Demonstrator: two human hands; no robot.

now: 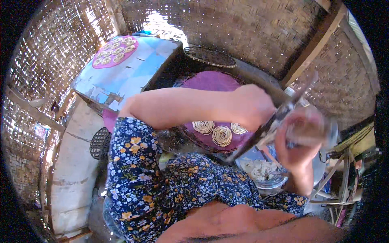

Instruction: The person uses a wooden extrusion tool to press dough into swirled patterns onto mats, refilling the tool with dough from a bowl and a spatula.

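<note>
A: Where's the bar, and which way does it point?
B: Just right of the purple tray, crossing in front of its near-right edge. Long axis runs diagonally: one end toward the tray's near side, the other up and away, beyond the tray's right side. Clearly tilted in view; the far end is blurred.
A: Left hand?
B: Arm reaches across the tray; fist is at its right edge, up against the bar. Fingers curled together; can't tell if they're clamped on it.
A: Right hand?
B: Right of the tray, past the bar. Motion blur, with a pale round thing at the fingers. Can't tell if they're apart or clamped.
A: Nearby?
B: Noodle nests on the tray's near part. Bowl of pale lumpy stuff, near-right of the tray.
</note>
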